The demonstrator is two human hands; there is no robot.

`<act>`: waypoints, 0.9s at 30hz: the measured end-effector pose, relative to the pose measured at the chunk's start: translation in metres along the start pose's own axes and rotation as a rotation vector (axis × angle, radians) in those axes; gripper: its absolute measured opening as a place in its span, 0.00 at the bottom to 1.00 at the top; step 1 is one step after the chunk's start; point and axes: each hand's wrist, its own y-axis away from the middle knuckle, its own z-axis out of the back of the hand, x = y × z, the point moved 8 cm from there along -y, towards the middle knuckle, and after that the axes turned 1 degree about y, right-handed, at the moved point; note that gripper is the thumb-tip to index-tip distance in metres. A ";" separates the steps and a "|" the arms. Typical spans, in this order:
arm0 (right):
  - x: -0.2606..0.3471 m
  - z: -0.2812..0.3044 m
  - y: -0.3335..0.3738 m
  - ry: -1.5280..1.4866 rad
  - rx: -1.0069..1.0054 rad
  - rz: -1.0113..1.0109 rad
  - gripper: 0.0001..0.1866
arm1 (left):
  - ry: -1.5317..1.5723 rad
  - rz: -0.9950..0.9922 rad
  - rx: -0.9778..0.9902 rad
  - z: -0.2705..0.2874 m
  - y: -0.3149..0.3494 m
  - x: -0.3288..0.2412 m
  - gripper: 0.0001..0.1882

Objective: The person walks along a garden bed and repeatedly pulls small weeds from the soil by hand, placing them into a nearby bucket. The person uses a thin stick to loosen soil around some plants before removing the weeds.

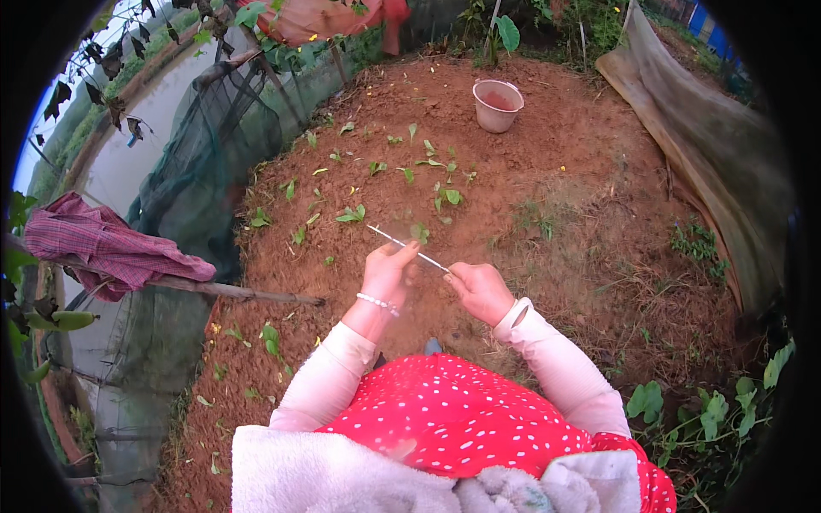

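A thin, straight, whitish stick (409,246) slants between my two hands above the reddish soil. The fingers of my right hand (483,292) pinch its near right end. My left hand (387,275), with a pale beaded bracelet at the wrist, is closed around its middle, thumb along it. The far left end sticks out past the left fingers. Just beyond the left thumb shows a small green leaf (419,232); whether it touches the hand I cannot tell. Ahead, small green seedlings (351,214) are scattered over the soil.
A pale bucket (498,106) stands on the soil ahead. Dark green netting (201,162) borders the left, where a checked cloth (111,244) hangs over a wooden pole (239,292). A draped tan sheet (697,145) edges the right. Leafy vines (714,415) grow at the lower right.
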 end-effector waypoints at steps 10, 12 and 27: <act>-0.223 0.060 0.143 -0.036 -0.236 -0.606 0.11 | 0.050 -0.337 -0.460 0.144 -0.005 -0.085 0.07; -0.268 0.075 0.194 -0.213 -0.363 -0.836 0.07 | -0.003 -0.303 -0.460 0.153 -0.003 -0.078 0.07; -0.349 0.054 0.372 -0.413 -0.573 -1.494 0.10 | -0.257 -0.237 -0.404 0.084 -0.078 -0.042 0.09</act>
